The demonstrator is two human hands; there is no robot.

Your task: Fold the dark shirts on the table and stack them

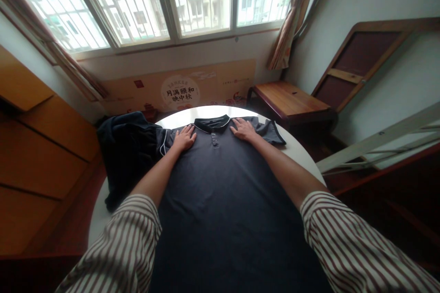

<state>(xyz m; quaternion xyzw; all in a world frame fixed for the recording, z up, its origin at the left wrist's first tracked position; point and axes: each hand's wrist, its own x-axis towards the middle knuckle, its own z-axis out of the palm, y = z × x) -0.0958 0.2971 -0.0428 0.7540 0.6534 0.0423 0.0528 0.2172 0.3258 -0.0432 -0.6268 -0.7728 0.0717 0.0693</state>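
A dark grey polo shirt (220, 192) lies spread face up on a round white table (300, 158), its collar at the far edge and its button placket in the middle. My left hand (184, 138) rests flat on the shirt just left of the collar, fingers stretched out. On the other side of the collar, my right hand (243, 129) presses flat on the shoulder, its fingers also extended. The right-hand sleeve is laid out toward the table's edge. A heap of dark clothing (132, 151) touches the other sleeve and partly covers the table's left side.
Beyond the table, a printed cardboard panel (137, 84) leans under the barred window (199, 0). A low wooden stool or small table (292, 96) stands at the back right, near a wooden frame (357, 62). Orange-brown cabinets (44, 142) line the left.
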